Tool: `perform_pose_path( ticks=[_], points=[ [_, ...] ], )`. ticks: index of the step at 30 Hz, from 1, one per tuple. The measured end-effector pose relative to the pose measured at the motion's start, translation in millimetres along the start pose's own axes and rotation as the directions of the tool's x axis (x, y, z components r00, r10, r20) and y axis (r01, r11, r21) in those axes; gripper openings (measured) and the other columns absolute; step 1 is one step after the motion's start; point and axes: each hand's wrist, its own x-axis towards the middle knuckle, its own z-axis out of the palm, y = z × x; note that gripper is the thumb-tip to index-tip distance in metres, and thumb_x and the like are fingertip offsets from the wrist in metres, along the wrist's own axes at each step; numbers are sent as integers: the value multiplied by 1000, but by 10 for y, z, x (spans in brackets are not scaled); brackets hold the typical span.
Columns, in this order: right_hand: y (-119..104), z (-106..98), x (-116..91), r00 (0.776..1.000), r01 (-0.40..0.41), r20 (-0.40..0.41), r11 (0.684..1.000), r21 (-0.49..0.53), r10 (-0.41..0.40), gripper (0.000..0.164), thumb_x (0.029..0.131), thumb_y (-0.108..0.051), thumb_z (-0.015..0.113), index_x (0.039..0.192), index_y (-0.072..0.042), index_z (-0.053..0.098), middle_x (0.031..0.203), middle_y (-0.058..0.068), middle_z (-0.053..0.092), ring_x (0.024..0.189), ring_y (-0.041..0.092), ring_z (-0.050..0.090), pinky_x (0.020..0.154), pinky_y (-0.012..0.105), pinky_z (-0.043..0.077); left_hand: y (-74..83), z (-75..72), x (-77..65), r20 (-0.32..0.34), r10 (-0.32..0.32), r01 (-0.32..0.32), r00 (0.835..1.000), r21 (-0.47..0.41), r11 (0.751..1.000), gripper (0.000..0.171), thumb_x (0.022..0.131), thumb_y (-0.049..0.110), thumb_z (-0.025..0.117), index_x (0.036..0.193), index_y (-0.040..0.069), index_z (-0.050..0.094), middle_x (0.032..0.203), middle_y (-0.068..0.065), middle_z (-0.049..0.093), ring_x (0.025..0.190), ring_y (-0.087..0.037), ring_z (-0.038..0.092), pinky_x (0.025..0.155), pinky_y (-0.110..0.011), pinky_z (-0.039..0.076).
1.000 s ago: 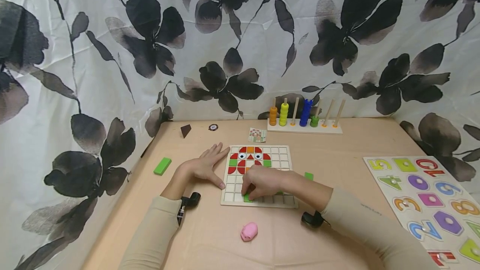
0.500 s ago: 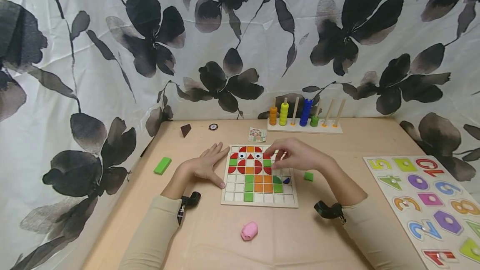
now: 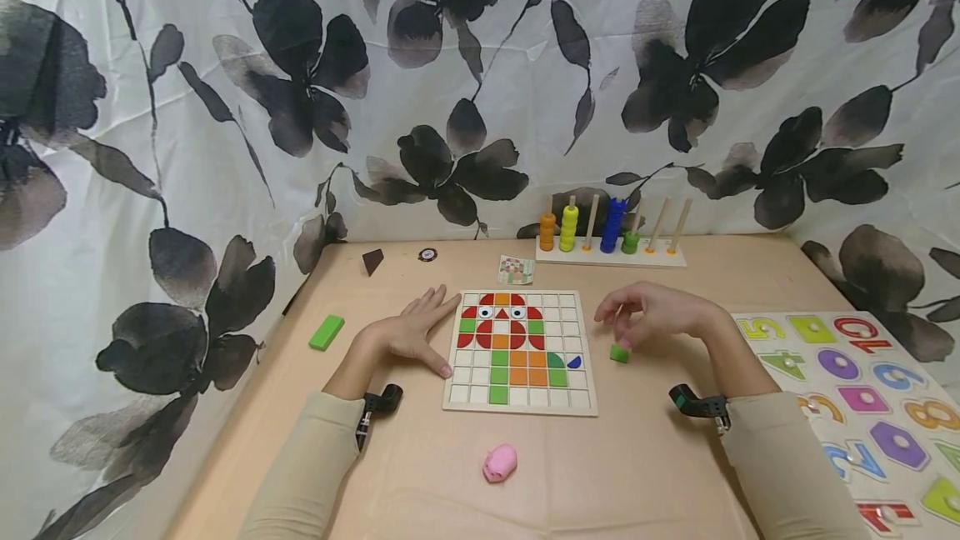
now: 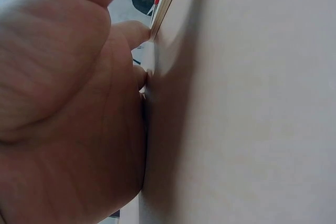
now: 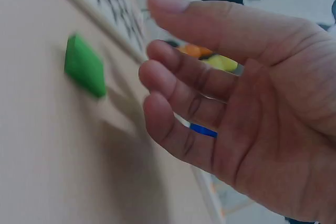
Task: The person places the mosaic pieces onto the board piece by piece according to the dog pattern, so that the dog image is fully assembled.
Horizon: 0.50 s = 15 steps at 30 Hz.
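Note:
A white gridded board (image 3: 462, 376) lies mid-table, with red, orange, green and white pieces forming a bird-like picture, and a blue piece (image 3: 574, 362) at the right. My left hand (image 3: 408, 333) rests flat on the table, fingers spread, thumb and index finger at the board's left edge. Just right of the board sits a small green block (image 3: 619, 353). Over it hovers my right hand (image 3: 663, 311), fingers loosely bent; the right wrist view shows the green block (image 5: 84, 66) apart from the fingers (image 5: 160, 111), with nothing held.
A bead-and-peg rack (image 3: 611, 255) and a picture card (image 3: 516, 270) are behind the board. Left lies a green block (image 3: 326, 332), with a dark triangle (image 3: 372, 262) and round piece (image 3: 427, 255) farther back. A pink toy (image 3: 500, 463) is in front; a number puzzle (image 3: 783, 365) lies right.
My right hand lifts away from the lower green pieces on the board and moves right, over to the small green block. The left hand stays at the board's edge.

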Motion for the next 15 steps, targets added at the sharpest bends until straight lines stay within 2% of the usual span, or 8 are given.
perform_pose_path(
  ticks=[4,6,15],
  points=[
    [102,3,-40,996,-18,82,1000,15,17,39,75,-7,81,111,-3,67,95,29,61,77,26,56,65,26,49,0,2,-4,0,-2,2,1000,0,1000,131,58,68,79,156,24,6,160,-12,-12,146,-30,-12,116,-53,0],
    [133,24,-35,994,-28,103,1000,10,27,36,74,-5,81,108,-3,68,91,30,59,77,23,54,62,22,46,-6,5,0,-1,0,0,1000,1,1000,131,58,68,79,156,23,6,160,-12,-11,146,-30,-12,116,-54,0],
    [115,117,70,996,-64,65,996,-65,68,26,74,-6,81,95,-5,67,84,19,59,76,20,52,65,25,44,-12,-5,-8,-6,-1,1,1000,-9,1000,131,57,69,79,156,23,7,160,-12,-11,146,-31,-12,116,-54,1]
  ],
)
